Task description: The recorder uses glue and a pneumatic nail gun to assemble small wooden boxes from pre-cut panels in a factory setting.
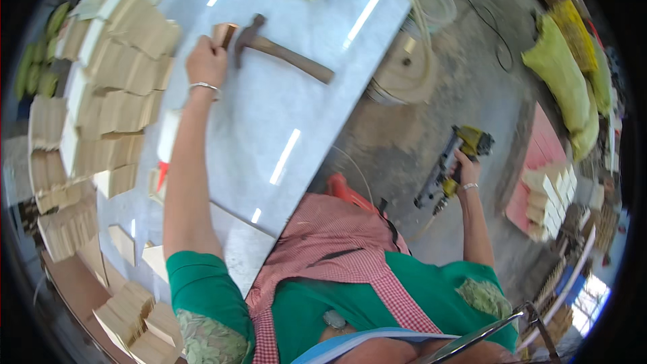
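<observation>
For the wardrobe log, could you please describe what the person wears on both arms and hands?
Both forearms are bare below short green sleeves with leafy patterned trim. The left hand and right hand are ungloved, and each wrist carries a thin silver bangle.

Bare tabletop (269,114) centre; wood stacks (114,94) (left edge) block.

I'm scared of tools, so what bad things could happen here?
The right hand holds a yellow nail gun low beside the table, away from where the person reaches; it might swing toward a leg. The left hand grips a small wooden block right next to the hammer, so fingers could bump its head. The leaning wood stacks nearby might topple.
</observation>
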